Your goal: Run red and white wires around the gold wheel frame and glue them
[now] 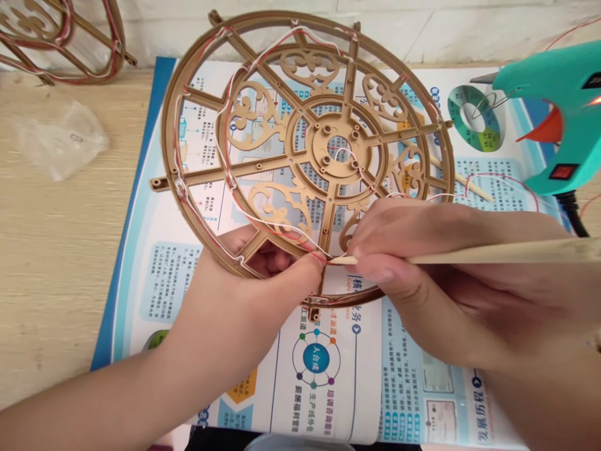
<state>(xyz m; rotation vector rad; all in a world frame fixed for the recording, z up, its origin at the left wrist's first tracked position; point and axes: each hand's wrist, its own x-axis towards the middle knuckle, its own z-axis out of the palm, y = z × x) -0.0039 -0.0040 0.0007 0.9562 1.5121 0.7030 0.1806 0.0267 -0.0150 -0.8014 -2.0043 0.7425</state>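
Note:
A round, gold-brown plastic wheel frame [260, 166] with spokes and scrollwork is tilted up in front of me. Red and white thin wires [227, 156] run along its rings. My left hand [263, 282] grips the lower rim, its thumb pressing on the wires near a spoke and its fingers behind the frame. Pinched in my right hand [422, 269] is a pale pointed wooden stick [498, 252]. The stick's tip touches or nearly touches the wires beside my left thumb. Part of the wheel's lower right is hidden behind my right hand.
A teal glue gun [554, 113] with an orange trigger stands at the right. Under the wheel lies a printed sheet [291, 401] on the wooden table [56, 269]. At the left are a crumpled clear plastic bag [70, 141] and a second wired frame [89, 66]. Another wooden stick [464, 178] lies behind the wheel.

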